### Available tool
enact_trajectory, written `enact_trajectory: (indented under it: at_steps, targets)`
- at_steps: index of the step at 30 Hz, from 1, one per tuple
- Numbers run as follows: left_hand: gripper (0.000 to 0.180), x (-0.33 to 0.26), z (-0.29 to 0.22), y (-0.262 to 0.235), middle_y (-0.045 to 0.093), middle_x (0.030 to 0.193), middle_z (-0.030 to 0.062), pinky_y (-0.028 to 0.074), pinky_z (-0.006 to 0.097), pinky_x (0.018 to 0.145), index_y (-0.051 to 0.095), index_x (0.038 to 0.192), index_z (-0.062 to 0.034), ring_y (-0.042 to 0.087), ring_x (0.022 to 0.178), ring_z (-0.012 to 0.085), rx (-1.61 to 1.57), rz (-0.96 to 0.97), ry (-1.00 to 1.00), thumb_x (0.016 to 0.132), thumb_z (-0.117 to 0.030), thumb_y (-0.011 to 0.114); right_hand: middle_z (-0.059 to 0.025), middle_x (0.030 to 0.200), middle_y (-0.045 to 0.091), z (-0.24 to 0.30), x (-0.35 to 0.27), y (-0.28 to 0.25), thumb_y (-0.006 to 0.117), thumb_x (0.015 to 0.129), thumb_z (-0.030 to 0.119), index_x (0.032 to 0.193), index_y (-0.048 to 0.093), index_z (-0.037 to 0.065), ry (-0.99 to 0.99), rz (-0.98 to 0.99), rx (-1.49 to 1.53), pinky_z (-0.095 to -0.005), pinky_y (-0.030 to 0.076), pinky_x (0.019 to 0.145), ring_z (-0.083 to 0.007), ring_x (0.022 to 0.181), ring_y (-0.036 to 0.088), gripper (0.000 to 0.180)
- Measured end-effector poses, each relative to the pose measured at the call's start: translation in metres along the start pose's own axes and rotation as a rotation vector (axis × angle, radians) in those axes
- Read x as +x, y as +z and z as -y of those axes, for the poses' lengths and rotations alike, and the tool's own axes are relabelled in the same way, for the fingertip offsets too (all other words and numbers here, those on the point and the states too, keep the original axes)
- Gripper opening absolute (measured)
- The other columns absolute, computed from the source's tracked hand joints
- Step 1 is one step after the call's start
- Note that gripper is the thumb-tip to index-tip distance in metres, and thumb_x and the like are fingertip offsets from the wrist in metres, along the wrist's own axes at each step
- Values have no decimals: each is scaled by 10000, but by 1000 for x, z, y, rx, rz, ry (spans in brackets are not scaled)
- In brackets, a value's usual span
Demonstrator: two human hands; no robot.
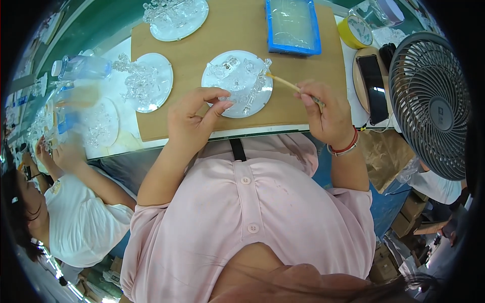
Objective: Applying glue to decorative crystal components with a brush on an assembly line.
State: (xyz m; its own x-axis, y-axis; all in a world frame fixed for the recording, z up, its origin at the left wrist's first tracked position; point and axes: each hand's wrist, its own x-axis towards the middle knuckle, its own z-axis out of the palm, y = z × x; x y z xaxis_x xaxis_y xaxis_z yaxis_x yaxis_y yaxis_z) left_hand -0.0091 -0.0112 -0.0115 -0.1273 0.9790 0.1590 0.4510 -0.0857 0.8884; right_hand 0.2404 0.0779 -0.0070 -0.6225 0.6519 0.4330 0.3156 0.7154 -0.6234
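Head view: my left hand (194, 116) pinches a small clear piece (226, 98) between thumb and forefinger at the white plate (240, 53). My right hand (327, 112) grips a thin tan stick (284, 82), tip leftward, at a long clear piece (256, 90) on that plate. The blue-rimmed tray (317, 30) lies beyond my right hand.

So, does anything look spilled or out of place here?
Mildly: on the white plate at the brown board's left edge, clear plastic-looking pieces jut past the rim, looking untidily heaped. Otherwise nothing stands out; cracks would be too small to tell.
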Motion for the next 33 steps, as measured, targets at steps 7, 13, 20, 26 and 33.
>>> enact_trajectory:
  at_steps: [7,13,20,26,33]
  targets:
    - [134,1,0,1,685,876,51,479,233,731,675,920,-7,609,788,114,-16,13,-13,793,-34,709,-143,871,663,4,-8,-6,528,901,13,958,552,6,19,2,-22,-283,518,643,-226,728,686,62]
    - [156,1,2,3,678,832,66,493,255,658,687,900,-40,624,706,142,-16,-36,26,756,-61,743,-150,833,667,8,-18,-5,520,901,7,936,548,-4,49,-19,-33,-271,513,636,-230,722,687,46]
    - [154,1,3,12,680,815,67,492,250,631,690,887,-36,632,694,143,-58,-30,50,751,-75,753,-149,789,674,16,-23,2,518,893,4,932,550,-7,81,-92,44,-296,517,656,-248,735,681,52]
    - [162,-1,-1,15,691,879,67,496,244,716,683,915,-7,635,780,135,-45,43,49,759,12,724,-159,818,670,19,-28,1,519,889,7,932,553,-5,35,-49,-29,-314,522,658,-270,747,674,56]
    - [155,0,0,20,689,851,72,514,254,639,684,885,-26,651,740,157,-37,16,128,744,-38,748,-175,868,671,25,-34,12,533,879,7,938,552,-5,4,-31,46,-325,527,662,-284,752,674,64]
